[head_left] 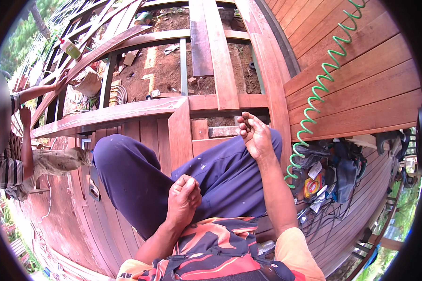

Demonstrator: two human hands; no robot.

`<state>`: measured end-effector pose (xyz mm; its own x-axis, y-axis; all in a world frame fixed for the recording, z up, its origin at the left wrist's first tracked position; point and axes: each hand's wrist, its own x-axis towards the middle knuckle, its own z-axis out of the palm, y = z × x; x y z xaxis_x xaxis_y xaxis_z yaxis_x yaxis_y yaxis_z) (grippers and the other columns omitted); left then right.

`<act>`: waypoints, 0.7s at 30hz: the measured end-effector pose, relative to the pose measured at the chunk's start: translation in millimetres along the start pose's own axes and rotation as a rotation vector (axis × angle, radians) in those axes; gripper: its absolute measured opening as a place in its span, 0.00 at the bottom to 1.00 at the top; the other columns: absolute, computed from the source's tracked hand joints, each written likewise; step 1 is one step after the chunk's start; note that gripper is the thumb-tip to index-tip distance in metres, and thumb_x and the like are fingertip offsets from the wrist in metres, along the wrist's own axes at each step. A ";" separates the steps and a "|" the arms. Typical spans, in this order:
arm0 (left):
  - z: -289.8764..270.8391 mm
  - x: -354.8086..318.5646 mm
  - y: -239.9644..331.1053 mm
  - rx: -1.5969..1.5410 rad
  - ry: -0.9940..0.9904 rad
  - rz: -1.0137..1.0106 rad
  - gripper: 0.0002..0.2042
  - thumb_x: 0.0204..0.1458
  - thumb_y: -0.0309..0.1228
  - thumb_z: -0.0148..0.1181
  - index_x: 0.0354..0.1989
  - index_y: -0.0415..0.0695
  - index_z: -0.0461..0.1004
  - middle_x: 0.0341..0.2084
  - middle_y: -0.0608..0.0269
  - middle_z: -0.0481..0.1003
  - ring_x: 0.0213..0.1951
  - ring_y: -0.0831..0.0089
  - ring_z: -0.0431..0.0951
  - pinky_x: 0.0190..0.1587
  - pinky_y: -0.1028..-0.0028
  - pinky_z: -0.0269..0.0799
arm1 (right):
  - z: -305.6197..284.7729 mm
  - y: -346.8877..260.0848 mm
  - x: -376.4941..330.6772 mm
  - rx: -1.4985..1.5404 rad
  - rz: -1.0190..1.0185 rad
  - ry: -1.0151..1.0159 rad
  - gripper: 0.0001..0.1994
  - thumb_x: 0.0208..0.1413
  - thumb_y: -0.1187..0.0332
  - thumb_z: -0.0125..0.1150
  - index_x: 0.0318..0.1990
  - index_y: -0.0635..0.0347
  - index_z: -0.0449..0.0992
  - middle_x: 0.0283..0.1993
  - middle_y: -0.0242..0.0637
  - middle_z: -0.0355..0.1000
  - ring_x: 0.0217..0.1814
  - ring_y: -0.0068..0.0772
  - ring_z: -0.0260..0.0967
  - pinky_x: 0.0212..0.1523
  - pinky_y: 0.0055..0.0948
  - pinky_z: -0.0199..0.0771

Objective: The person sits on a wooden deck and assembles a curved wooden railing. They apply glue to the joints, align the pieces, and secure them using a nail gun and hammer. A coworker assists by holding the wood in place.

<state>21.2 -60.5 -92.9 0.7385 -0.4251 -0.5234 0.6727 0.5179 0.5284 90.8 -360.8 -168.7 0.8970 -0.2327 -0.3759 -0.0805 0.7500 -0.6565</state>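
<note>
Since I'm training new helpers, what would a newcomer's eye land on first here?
Most likely the bright green coil, winding from the upper right down to right of centre. Next, the open wooden frame across the upper middle, with reddish soil showing through its gaps. Then the bare hands in the middle: left hand curled in front of dark blue trousers, right hand raised farther forward.

no legible text, bottle label (71, 49) too small to read
</note>
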 end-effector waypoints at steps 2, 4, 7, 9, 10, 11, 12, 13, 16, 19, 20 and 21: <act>0.6 1.6 0.7 0.008 0.007 -0.003 0.09 0.69 0.36 0.58 0.36 0.46 0.72 0.17 0.75 0.61 0.18 0.84 0.57 0.23 0.79 0.55 | -2.6 -7.2 12.4 0.075 0.003 0.027 0.12 0.73 0.72 0.47 0.56 0.68 0.73 0.52 0.49 0.79 0.49 0.32 0.80 0.48 0.26 0.85; -0.8 2.7 0.2 0.005 -0.005 -0.002 0.10 0.69 0.36 0.58 0.36 0.46 0.72 0.17 0.75 0.61 0.18 0.84 0.56 0.23 0.79 0.55 | -17.1 -16.7 31.6 0.158 0.014 0.071 0.12 0.73 0.73 0.46 0.53 0.72 0.73 0.55 0.53 0.77 0.56 0.41 0.79 0.57 0.32 0.85; -1.1 3.2 1.2 -0.001 0.006 -0.002 0.10 0.69 0.36 0.59 0.36 0.46 0.72 0.17 0.75 0.61 0.18 0.84 0.56 0.23 0.79 0.55 | -28.6 -23.3 47.9 0.242 0.021 0.116 0.12 0.72 0.75 0.46 0.49 0.78 0.73 0.57 0.59 0.75 0.61 0.46 0.77 0.64 0.34 0.82; -2.2 2.9 2.2 -0.008 0.020 -0.001 0.09 0.69 0.36 0.59 0.36 0.46 0.72 0.17 0.75 0.62 0.18 0.84 0.57 0.23 0.79 0.55 | -29.1 -20.4 53.4 0.175 -0.039 0.094 0.11 0.71 0.77 0.47 0.49 0.78 0.74 0.57 0.58 0.76 0.63 0.46 0.76 0.65 0.34 0.81; -3.1 2.9 2.2 -0.012 0.026 0.001 0.09 0.68 0.36 0.59 0.36 0.46 0.72 0.17 0.75 0.62 0.18 0.84 0.57 0.23 0.79 0.55 | -27.2 -17.7 55.4 0.143 -0.069 0.081 0.10 0.71 0.78 0.48 0.50 0.77 0.74 0.57 0.57 0.76 0.63 0.46 0.75 0.66 0.34 0.80; -4.2 2.8 2.1 -0.016 0.032 0.002 0.09 0.68 0.36 0.60 0.36 0.46 0.72 0.17 0.75 0.62 0.18 0.84 0.57 0.23 0.79 0.55 | -24.3 -10.1 56.9 0.092 -0.139 0.168 0.08 0.72 0.75 0.49 0.51 0.70 0.74 0.51 0.48 0.78 0.55 0.37 0.80 0.54 0.29 0.87; -4.2 2.8 1.6 -0.011 0.033 0.006 0.09 0.68 0.36 0.60 0.36 0.46 0.72 0.17 0.75 0.62 0.18 0.84 0.57 0.23 0.79 0.55 | -28.6 -8.7 57.7 0.072 -0.144 0.162 0.08 0.73 0.74 0.50 0.51 0.68 0.74 0.49 0.45 0.78 0.50 0.33 0.80 0.50 0.27 0.87; -4.4 2.8 1.1 -0.006 0.034 0.010 0.09 0.68 0.36 0.60 0.36 0.46 0.72 0.17 0.75 0.62 0.18 0.84 0.57 0.23 0.79 0.55 | -33.3 -8.1 58.2 0.053 -0.150 0.156 0.08 0.73 0.72 0.51 0.51 0.66 0.74 0.46 0.41 0.78 0.46 0.29 0.80 0.46 0.25 0.87; -5.4 2.4 0.4 0.001 0.026 0.011 0.10 0.68 0.36 0.60 0.36 0.46 0.72 0.18 0.74 0.62 0.18 0.84 0.57 0.23 0.79 0.54 | -39.4 -5.6 61.7 0.012 -0.202 0.109 0.09 0.74 0.65 0.54 0.51 0.60 0.75 0.36 0.30 0.76 0.29 0.17 0.73 0.29 0.19 0.78; -4.3 1.7 -0.4 0.007 0.025 -0.001 0.10 0.68 0.36 0.60 0.36 0.46 0.71 0.18 0.75 0.62 0.18 0.84 0.57 0.22 0.79 0.54 | -41.8 -8.2 60.1 0.005 -0.211 0.023 0.11 0.75 0.62 0.53 0.49 0.60 0.76 0.35 0.31 0.76 0.27 0.18 0.71 0.26 0.18 0.73; -3.6 1.6 -0.9 0.011 0.026 -0.007 0.09 0.68 0.36 0.60 0.36 0.46 0.71 0.18 0.75 0.62 0.18 0.83 0.57 0.22 0.78 0.54 | -41.8 -9.1 60.2 0.012 -0.211 0.097 0.11 0.75 0.62 0.54 0.48 0.60 0.77 0.35 0.32 0.76 0.28 0.20 0.73 0.27 0.19 0.75; -3.0 2.3 -1.6 0.016 0.024 -0.008 0.10 0.68 0.36 0.60 0.36 0.46 0.71 0.18 0.75 0.62 0.18 0.83 0.57 0.22 0.78 0.54 | -37.9 -12.1 61.2 0.021 -0.211 0.166 0.12 0.74 0.61 0.54 0.47 0.61 0.77 0.36 0.33 0.77 0.29 0.21 0.74 0.27 0.20 0.76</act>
<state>21.7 -60.0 -96.9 0.7322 -0.4107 -0.5434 0.6790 0.5031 0.5346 130.2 -407.5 -208.6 0.8091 -0.4823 -0.3357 0.1114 0.6867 -0.7183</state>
